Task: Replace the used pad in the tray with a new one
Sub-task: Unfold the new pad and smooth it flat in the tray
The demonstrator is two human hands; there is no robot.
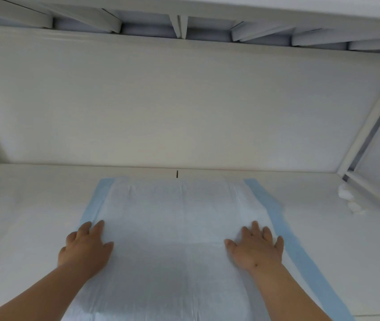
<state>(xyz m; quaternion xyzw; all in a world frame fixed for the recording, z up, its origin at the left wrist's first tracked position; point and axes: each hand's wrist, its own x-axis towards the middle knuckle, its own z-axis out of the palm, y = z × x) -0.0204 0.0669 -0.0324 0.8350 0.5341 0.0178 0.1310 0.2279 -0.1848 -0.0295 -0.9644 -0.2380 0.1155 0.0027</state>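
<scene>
Both our hands press flat on the pad (172, 218) in the lower middle of the frame: left hand (86, 247) open near its left blue edge, right hand (256, 249) open, fingers spread, near the right, gripping nothing; white tray floor (27, 205) underneath.

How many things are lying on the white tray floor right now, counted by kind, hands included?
White absorbent pad with blue side borders: 1
Small white fluffy clumps near the right wall: 2
Bare hands pressed flat on the pad, left hand and right hand: 2
Total: 5
</scene>
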